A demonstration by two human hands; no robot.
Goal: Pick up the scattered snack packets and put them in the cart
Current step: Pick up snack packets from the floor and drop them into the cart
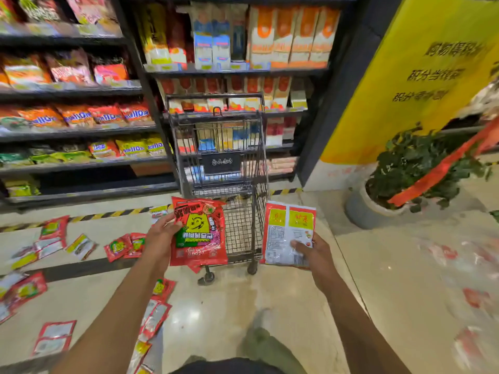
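A dark wire shopping cart (pixel 244 147) stands straight ahead against the shelves. My left hand (pixel 159 238) grips a large red snack packet (pixel 199 233) with a yellow-and-green label, held up in front of the cart's lower basket. My right hand (pixel 310 251) holds a red-and-white packet (pixel 283 233) back side up, just right of the cart. Several red packets (pixel 124 245) lie scattered on the floor to the left and below my left arm.
Stocked shelves (pixel 75 130) run along the left and behind the cart. A potted plant (pixel 405 179) with a red ribbon stands at the right by a yellow pillar (pixel 405 76). More packets (pixel 54 338) lie at lower left. My shoe (pixel 264 344) shows at the bottom.
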